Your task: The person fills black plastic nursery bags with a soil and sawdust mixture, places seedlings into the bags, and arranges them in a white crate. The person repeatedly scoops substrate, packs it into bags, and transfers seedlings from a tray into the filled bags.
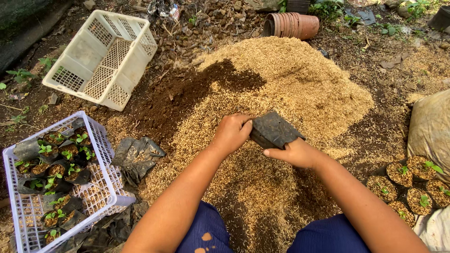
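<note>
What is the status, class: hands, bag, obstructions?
Left hand and right hand both grip the small black plastic nursery bag. Bag held above the tan rice-husk pile. Nothing in the way.

The fingers of the left hand (232,132) are hiding behind the black nursery bag (274,130), and the bag's mouth is facing away, so its inside is not showing. Left of the bag, the purple crate (18,206) is running off the left and bottom edges. Right of the bag, the grey sack (429,129) is cut by the right edge. Above the bag, the stacked terracotta pots (291,25) are partly hiding a dark pot.
</note>
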